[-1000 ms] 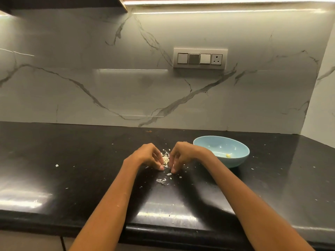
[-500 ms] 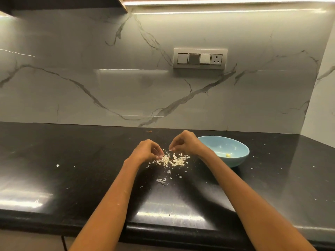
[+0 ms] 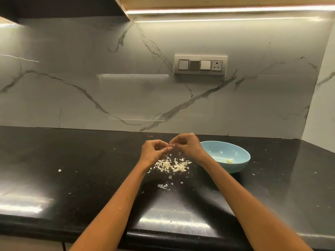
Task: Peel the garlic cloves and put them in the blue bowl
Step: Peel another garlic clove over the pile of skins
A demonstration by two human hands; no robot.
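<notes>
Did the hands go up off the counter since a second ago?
Yes. Both the left hand and right hand rose from the peel pile toward the wall, while the blue bowl stayed put.

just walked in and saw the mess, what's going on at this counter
A person is peeling garlic by hand at a glossy black stone counter. The left hand and right hand are raised together, fingertips pinching something small between them, too small to make out. Below them lies a pile of pale papery garlic skins. To the right stands a light blue round bowl holding one small yellowish peeled clove.
</notes>
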